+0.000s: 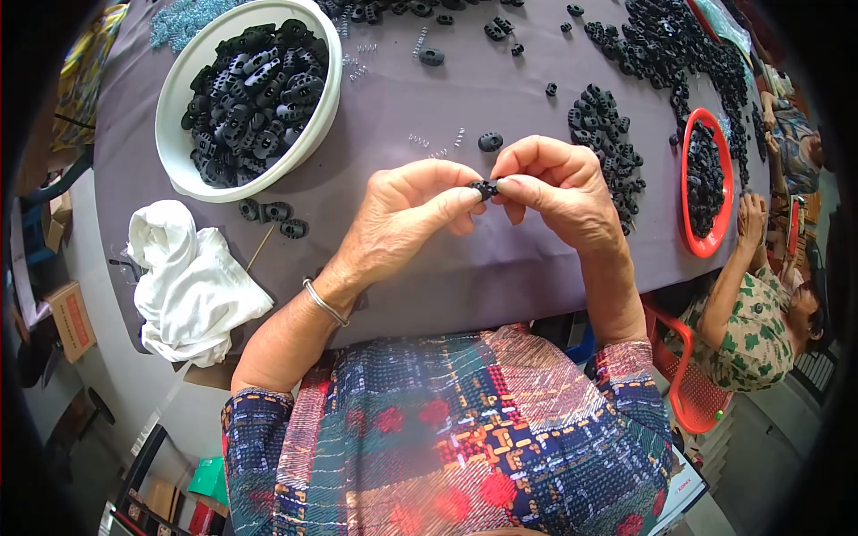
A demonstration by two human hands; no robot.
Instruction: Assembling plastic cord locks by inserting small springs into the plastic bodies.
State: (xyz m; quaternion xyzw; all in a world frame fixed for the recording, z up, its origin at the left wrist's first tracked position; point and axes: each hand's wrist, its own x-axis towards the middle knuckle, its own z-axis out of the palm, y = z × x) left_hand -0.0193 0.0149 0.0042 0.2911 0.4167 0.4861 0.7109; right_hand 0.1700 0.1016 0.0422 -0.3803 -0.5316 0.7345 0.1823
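Note:
A small black plastic cord lock (485, 188) is pinched between both hands over the near part of the table; fingertips cover much of it. My left hand (407, 204), with a bangle on its wrist, grips one end between thumb and forefinger. From the other side, my right hand (563, 189) holds it in the same kind of pinch. Just beyond the fingers lie a loose black cord-lock piece (490, 141) and several thin metal springs (438, 152). Right of my right hand spreads a pile of black cord-lock pieces (608, 134).
A white tub (326, 116) full of black cord locks stands at the left, near a crumpled white cloth (192, 281). At the right is a red basket (726, 170) of small black parts. Another person's hands (751, 219) rest by the table edge, beside a red chair (693, 384).

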